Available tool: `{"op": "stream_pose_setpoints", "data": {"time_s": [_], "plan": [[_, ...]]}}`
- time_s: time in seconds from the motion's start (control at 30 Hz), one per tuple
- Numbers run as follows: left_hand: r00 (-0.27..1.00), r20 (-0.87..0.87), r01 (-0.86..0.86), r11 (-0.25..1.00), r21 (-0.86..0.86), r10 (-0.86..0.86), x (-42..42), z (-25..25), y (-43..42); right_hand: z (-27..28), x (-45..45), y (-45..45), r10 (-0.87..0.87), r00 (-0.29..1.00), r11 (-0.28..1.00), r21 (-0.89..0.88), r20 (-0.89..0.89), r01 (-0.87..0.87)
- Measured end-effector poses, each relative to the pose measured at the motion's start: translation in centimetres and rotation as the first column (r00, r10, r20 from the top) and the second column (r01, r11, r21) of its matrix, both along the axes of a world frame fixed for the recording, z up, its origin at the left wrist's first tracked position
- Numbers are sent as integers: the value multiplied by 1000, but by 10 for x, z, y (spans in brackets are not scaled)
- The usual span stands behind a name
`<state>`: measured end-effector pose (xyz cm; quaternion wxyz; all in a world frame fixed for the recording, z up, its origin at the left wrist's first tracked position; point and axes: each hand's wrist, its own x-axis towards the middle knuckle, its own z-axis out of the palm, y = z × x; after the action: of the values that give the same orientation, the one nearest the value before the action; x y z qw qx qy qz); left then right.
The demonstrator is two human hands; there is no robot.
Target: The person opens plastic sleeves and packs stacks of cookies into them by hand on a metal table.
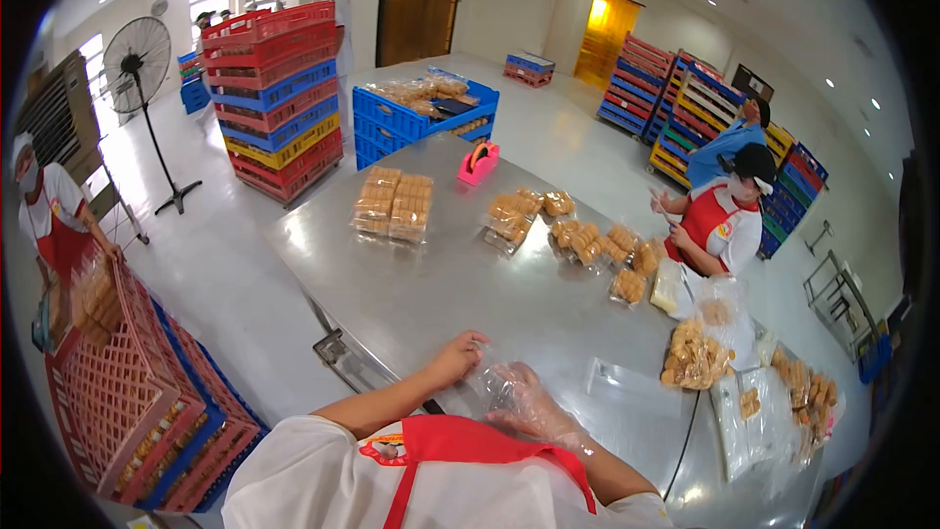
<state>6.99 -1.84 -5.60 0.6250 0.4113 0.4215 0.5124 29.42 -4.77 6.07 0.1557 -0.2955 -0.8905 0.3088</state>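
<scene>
Beyond bent left fingers and plastic-covered right fingers, grips unclear: biscuit packs, tape dispenser, blue crates

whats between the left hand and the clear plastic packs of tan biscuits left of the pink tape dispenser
Bare silver metal tabletop lies between the left hand and those biscuit packs in the head view.

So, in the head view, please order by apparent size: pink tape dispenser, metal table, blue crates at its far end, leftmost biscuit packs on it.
1. Metal table
2. Blue crates
3. Biscuit packs
4. Pink tape dispenser
</scene>
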Motion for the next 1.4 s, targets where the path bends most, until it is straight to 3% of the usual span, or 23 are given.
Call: {"op": "stream_pose_setpoints", "data": {"time_s": [0.07, 0.17, 0.27, 0.33, 0.4, 0.43, 0.47, 0.53, 0.57, 0.67, 0.77, 0.8, 0.83, 0.9, 0.97, 1.0, 1.07, 1.17, 1.2, 1.23, 1.3, 1.37, 1.4], "plan": [[994, -87, -70, 998, 1, 70, -8, 15, -3, -10, -1, 7, 52, 998, 997, 55, -32, -50], [997, -19, -77, 997, -29, 76, -14, 26, -9, 23, -5, -5, 47, 997, 999, 19, 54, -49], [991, -45, -130, 991, -27, 129, -24, 16, -2, 10, -1, 0, 48, 983, 923, 368, 178, -111], [986, -57, -153, 988, 32, 155, -27, 3, 5, -44, 15, 22, 132, 971, 910, 364, 201, -200], [991, -32, -127, 989, 71, 129, -18, -2, 5, -43, 10, 20, 74, 993, 995, 61, 87, -80], [996, -2, -92, 993, 79, 93, -8, 2, 1, -9, -7, 4, -62, 998, 962, -265, -4, 59], [998, 28, -58, 995, 86, 55, 0, 4, -3, 9, -16, -6, -221, 974, 806, -571, -44, 157], [999, -19, -38, 996, 83, 40, 3, 11, -5, 4, -18, -3, -117, 993, 982, -155, -29, 111], [999, -42, -30, 996, 84, 34, 3, 15, -4, 3, -19, -2, -66, 998, 995, 72, -3, 66], [999, 37, -25, 983, 180, 18, -10, 2, 0, 14, -12, -5, -96, 923, 805, 574, 372, -148], [992, -94, 91, 985, 143, -78, -19, -7, 0, -21, 3, 14, -15, 944, 850, 502, 328, -161], [988, -153, 49, 987, 151, -26, -17, -7, -1, -22, 6, 13, -21, 983, 995, 102, 182, 3], [977, -211, 11, 987, 162, 24, -14, -7, -2, -19, 6, 12, -99, 994, 936, -336, 37, 106], [963, -253, -51, 988, 144, 87, -10, -1, -6, -9, 3, 8, -174, 983, 848, -516, -53, 122], [966, -221, -121, 989, 84, 137, -12, 15, -3, 11, -11, -1, -66, 996, 997, -32, 54, 68], [993, -86, -77, 997, 1, 77, -16, 20, -3, 16, -14, -5, -77, 976, 980, 197, 202, 36], [980, 199, 29, 989, -146, 1, -26, 28, -2, 22, -18, -8, -179, 867, 800, 582, 465, -147], [926, 377, 105, 972, -212, -18, -25, 39, -1, 23, -13, -2, -129, 857, 778, 586, 499, -224], [956, 291, 75, 986, -146, -30, -22, 37, 0, 7, -8, 8, -14, 908, 926, 348, 418, -146], [979, 202, 51, 996, -79, -34, -19, 33, -1, -21, -2, 26, 70, 951, 993, 67, 301, -94], [996, 86, 27, 1000, -4, -27, -14, 34, -2, -22, -2, 26, 7, 997, 988, -152, 75, 4], [999, 33, 17, 1000, 8, -18, -13, 45, -5, 22, -16, 2, -184, 976, 983, -26, -121, 182], [998, 55, -13, 1000, 29, 11, -13, 46, -6, 24, -17, 3, -169, 985, 979, 109, -45, 173]]}}
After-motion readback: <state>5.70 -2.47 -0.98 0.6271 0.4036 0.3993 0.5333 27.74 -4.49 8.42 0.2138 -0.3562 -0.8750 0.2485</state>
